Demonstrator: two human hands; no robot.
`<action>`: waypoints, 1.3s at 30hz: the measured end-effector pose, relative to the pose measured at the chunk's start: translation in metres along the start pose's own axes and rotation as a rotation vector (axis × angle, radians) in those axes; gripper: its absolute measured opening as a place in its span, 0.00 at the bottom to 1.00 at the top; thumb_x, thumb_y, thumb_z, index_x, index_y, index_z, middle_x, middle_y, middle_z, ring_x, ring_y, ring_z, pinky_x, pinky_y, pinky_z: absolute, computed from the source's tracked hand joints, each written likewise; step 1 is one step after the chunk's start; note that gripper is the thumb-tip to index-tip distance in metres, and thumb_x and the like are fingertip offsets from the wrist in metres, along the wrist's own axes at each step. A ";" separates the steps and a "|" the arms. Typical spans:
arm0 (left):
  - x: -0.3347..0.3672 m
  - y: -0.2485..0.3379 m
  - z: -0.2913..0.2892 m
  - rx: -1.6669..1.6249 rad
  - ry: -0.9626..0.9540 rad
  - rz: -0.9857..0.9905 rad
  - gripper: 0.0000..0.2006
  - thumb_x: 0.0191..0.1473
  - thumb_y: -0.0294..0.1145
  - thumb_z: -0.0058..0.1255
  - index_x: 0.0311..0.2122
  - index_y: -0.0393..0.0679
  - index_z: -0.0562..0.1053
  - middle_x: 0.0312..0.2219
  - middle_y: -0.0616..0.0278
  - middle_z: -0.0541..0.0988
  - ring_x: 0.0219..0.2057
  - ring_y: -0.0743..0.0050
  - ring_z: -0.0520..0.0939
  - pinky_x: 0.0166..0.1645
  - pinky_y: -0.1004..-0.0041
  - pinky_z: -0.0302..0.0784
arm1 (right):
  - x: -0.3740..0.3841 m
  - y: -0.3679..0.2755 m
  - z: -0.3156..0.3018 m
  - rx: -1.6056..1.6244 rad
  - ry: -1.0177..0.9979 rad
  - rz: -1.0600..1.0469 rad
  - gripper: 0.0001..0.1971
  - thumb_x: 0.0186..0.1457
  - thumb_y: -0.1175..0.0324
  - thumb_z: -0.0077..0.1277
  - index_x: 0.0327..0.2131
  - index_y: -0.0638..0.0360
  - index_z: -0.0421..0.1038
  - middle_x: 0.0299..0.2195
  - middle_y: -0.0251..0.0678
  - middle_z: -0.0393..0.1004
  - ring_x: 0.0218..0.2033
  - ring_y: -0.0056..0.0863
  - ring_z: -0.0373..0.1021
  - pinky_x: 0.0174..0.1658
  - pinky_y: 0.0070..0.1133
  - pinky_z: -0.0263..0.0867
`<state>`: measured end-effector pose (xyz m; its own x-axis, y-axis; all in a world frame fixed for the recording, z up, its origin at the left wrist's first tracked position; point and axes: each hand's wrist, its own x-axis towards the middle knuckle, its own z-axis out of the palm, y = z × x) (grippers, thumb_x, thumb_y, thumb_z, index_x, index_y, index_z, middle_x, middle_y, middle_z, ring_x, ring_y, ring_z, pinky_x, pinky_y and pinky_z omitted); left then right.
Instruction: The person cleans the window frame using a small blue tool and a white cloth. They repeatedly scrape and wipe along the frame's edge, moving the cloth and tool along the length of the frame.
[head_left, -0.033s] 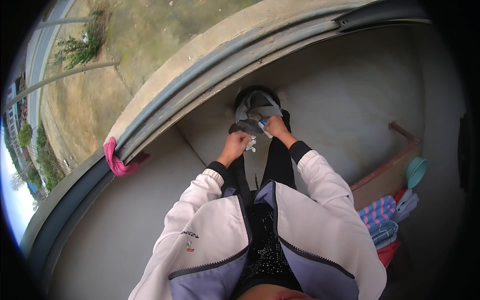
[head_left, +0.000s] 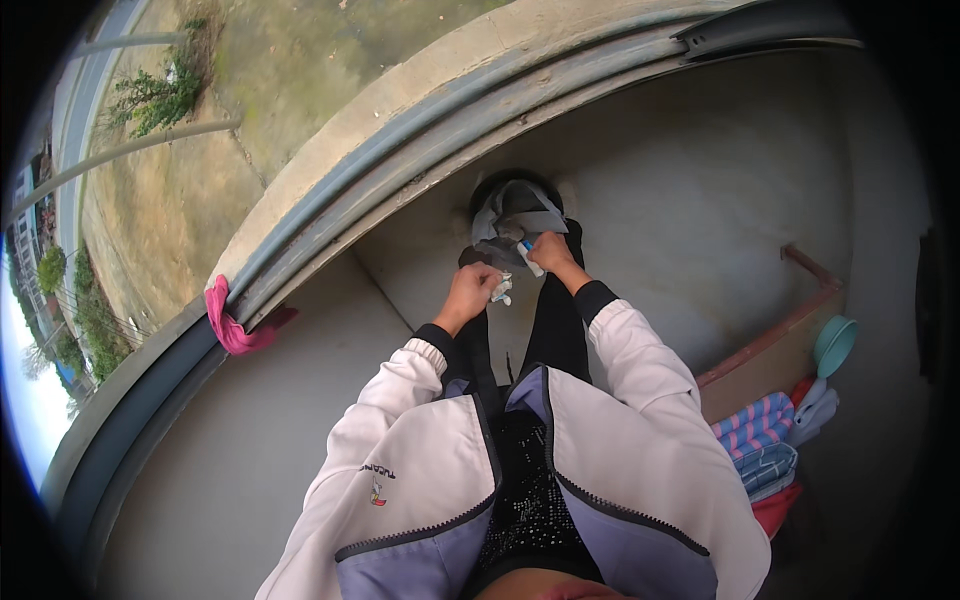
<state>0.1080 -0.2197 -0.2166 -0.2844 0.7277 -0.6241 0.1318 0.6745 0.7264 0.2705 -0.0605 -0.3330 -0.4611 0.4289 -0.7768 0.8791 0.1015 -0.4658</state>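
At seven o'clock from the bin [head_left: 515, 174], white scrap [head_left: 502, 290] in left hand [head_left: 474, 287]; at five, blue-and-white item [head_left: 533, 265] in right hand [head_left: 552, 252]

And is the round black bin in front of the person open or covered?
Open: no lid shows over the black bin, and the grey bag lining it is visible from above.
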 end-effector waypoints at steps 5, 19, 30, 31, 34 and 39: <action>0.011 -0.035 0.005 0.027 -0.026 -0.069 0.08 0.58 0.28 0.59 0.39 0.37 0.84 0.34 0.57 0.85 0.34 0.68 0.85 0.41 0.69 0.79 | 0.063 0.066 0.074 0.046 -0.059 0.008 0.21 0.35 0.58 0.69 0.29 0.67 0.83 0.33 0.57 0.82 0.39 0.49 0.81 0.47 0.31 0.77; 0.011 -0.003 -0.011 0.027 -0.010 0.017 0.09 0.59 0.29 0.58 0.41 0.37 0.84 0.36 0.54 0.85 0.35 0.64 0.85 0.42 0.68 0.78 | 0.008 0.053 0.021 0.259 0.031 0.278 0.09 0.43 0.68 0.65 0.25 0.65 0.81 0.22 0.42 0.82 0.25 0.35 0.82 0.35 0.32 0.77; -0.044 0.176 -0.056 0.006 0.291 0.547 0.07 0.57 0.22 0.59 0.41 0.37 0.82 0.28 0.56 0.79 0.28 0.62 0.82 0.34 0.68 0.77 | -0.162 -0.090 -0.192 0.031 0.436 -0.719 0.04 0.51 0.76 0.58 0.31 0.65 0.76 0.39 0.45 0.80 0.38 0.47 0.77 0.42 0.34 0.74; -0.048 0.194 -0.062 -0.013 0.361 0.604 0.08 0.56 0.19 0.60 0.41 0.37 0.82 0.28 0.57 0.78 0.27 0.64 0.81 0.33 0.71 0.76 | -0.176 -0.108 -0.221 0.029 0.486 -0.794 0.04 0.51 0.77 0.58 0.32 0.65 0.75 0.40 0.44 0.79 0.40 0.47 0.77 0.43 0.34 0.74; -0.044 0.236 -0.086 0.001 0.599 0.653 0.07 0.57 0.20 0.59 0.41 0.36 0.81 0.28 0.57 0.78 0.26 0.65 0.80 0.32 0.71 0.75 | -0.194 -0.165 -0.299 -0.250 0.609 -0.999 0.06 0.51 0.79 0.58 0.34 0.63 0.74 0.42 0.39 0.78 0.41 0.41 0.75 0.43 0.33 0.74; -0.013 0.267 -0.119 0.091 0.836 0.540 0.06 0.59 0.24 0.57 0.41 0.37 0.80 0.31 0.51 0.78 0.31 0.47 0.81 0.36 0.60 0.77 | -0.161 -0.233 -0.374 -0.629 0.664 -1.129 0.04 0.52 0.76 0.57 0.32 0.61 0.74 0.38 0.35 0.75 0.41 0.38 0.74 0.41 0.31 0.76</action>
<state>0.0339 -0.0641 0.0199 -0.7371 0.6419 0.2115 0.5029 0.3118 0.8062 0.1848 0.1827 0.0589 -0.9432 0.1663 0.2877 0.0800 0.9539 -0.2893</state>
